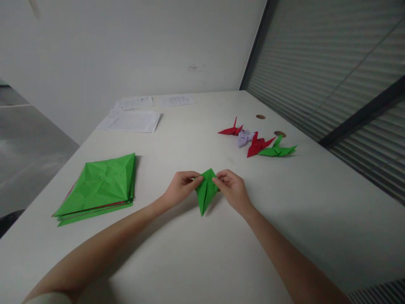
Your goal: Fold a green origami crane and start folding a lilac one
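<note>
A green folded origami paper (207, 192), kite-shaped with a centre slit and its long point toward me, is held over the middle of the white table. My left hand (183, 184) pinches its left upper edge between thumb and fingers. On the opposite edge, my right hand (233, 188) grips it the same way, thumb on top. The fingers beneath the paper are partly hidden.
Left of my hands lies a stack of creased green paper (104, 183) with some red layers. Several folded paper cranes (258, 144) in red, lilac and green sit at the right. Printed sheets (133, 121) lie at the back left; window blinds (316, 63) border the right side.
</note>
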A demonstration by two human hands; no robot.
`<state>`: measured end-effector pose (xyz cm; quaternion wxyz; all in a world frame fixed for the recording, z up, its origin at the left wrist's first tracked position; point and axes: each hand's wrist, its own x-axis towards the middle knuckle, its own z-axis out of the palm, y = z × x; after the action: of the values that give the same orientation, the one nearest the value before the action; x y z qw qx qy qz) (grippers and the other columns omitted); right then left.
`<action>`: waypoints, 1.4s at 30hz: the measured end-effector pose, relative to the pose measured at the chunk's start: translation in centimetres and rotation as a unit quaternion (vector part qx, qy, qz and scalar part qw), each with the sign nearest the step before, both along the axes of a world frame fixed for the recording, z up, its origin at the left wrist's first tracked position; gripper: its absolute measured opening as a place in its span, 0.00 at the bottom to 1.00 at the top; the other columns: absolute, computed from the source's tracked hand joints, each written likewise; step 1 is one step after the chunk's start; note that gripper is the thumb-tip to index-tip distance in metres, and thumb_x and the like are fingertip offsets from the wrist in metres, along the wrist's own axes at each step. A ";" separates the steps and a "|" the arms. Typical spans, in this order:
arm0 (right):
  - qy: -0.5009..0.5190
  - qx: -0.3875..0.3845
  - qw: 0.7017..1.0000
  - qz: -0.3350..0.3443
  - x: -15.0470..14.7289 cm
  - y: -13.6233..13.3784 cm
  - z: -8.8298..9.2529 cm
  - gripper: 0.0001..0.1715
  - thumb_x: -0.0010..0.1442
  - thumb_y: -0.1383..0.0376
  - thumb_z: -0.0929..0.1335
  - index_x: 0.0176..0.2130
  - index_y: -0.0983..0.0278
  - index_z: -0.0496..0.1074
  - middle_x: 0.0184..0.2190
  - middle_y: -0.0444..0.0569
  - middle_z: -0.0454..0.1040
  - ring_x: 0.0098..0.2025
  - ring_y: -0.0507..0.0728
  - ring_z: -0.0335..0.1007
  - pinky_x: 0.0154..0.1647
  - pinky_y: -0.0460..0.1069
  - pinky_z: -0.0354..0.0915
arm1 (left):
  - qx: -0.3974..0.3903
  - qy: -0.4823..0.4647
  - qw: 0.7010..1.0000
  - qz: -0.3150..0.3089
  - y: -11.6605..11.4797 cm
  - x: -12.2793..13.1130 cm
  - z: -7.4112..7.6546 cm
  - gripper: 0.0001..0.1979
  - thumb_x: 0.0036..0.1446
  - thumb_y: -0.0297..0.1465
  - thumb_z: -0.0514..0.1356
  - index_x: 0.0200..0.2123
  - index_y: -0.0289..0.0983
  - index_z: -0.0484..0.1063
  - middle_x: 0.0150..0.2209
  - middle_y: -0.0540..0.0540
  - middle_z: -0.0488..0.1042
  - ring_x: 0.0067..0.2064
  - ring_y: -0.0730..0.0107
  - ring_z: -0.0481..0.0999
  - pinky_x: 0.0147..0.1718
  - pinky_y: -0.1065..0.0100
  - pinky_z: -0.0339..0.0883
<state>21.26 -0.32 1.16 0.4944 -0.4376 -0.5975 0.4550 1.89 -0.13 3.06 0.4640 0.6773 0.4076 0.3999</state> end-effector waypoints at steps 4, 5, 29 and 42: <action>-0.120 -0.009 0.993 -0.003 0.2 0.3 -1.2 0.12 0.57 0.56 0.69 0.32 0.61 0.68 0.20 0.41 0.69 0.23 0.53 0.65 0.25 0.47 0.61 | 0.104 0.097 0.988 0.054 0.5 -0.4 -2.0 0.22 0.56 0.34 0.63 0.54 0.37 0.70 0.44 0.41 0.77 0.39 0.65 0.76 0.37 0.65 0.71; -0.177 0.019 0.984 -0.018 0.3 0.3 -1.4 0.09 0.58 0.59 0.68 0.32 0.61 0.69 0.22 0.42 0.70 0.25 0.54 0.66 0.28 0.48 0.62 | 0.158 0.130 0.978 0.040 0.5 -0.5 -2.4 0.22 0.56 0.33 0.64 0.55 0.37 0.69 0.46 0.40 0.76 0.44 0.63 0.75 0.42 0.61 0.71; -0.299 0.027 0.943 0.142 3.6 1.0 0.7 0.07 0.52 0.64 0.73 0.32 0.61 0.72 0.33 0.45 0.74 0.38 0.56 0.69 0.42 0.51 0.64 | 0.294 0.363 0.879 -0.097 -0.1 -0.7 -2.3 0.24 0.61 0.46 0.58 0.53 0.36 0.68 0.49 0.39 0.74 0.50 0.56 0.73 0.50 0.56 0.64; -0.403 0.085 0.891 0.193 5.9 0.8 1.4 0.10 0.52 0.65 0.74 0.37 0.56 0.77 0.46 0.49 0.71 0.52 0.62 0.63 0.56 0.59 0.61 | 0.293 0.278 0.905 -0.134 0.5 -1.2 -2.3 0.21 0.59 0.31 0.62 0.56 0.39 0.69 0.43 0.41 0.74 0.46 0.61 0.72 0.47 0.59 0.65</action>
<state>27.12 0.50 2.55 0.1487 -0.4156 -0.8544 0.2740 0.70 0.36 0.74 0.1617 0.9147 0.2899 0.2305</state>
